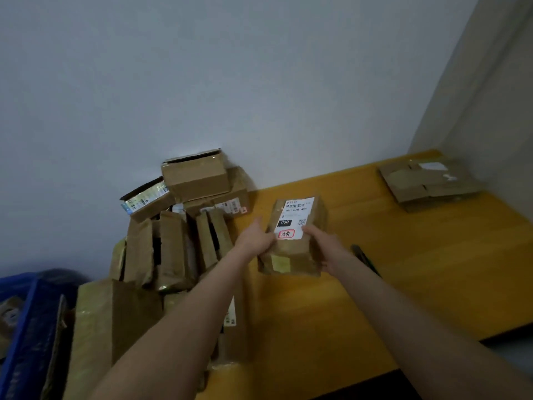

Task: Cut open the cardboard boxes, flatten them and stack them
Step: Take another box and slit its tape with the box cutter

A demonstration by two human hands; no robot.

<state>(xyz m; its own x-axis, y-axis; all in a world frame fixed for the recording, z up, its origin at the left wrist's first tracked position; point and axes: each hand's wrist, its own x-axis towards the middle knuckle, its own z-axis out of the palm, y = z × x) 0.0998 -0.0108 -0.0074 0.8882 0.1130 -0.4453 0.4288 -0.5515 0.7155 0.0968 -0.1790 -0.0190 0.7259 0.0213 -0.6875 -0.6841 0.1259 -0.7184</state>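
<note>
A small brown cardboard box (pixel 294 252) with a white shipping label on top sits over the yellow table (pixel 418 269), held from both sides. My left hand (pixel 257 240) grips its left edge and my right hand (pixel 324 245) grips its right edge. A heap of taped cardboard boxes (pixel 184 226) is piled at the table's left end against the wall. Flattened cardboard (pixel 431 183) lies stacked in the far right corner. A dark, thin tool (pixel 365 259), possibly a cutter, lies on the table just right of my right forearm.
A blue plastic crate (pixel 31 327) stands at the lower left beside the box heap. A pale wall runs behind the table and a second wall closes the right side. The table's front edge runs across the lower right.
</note>
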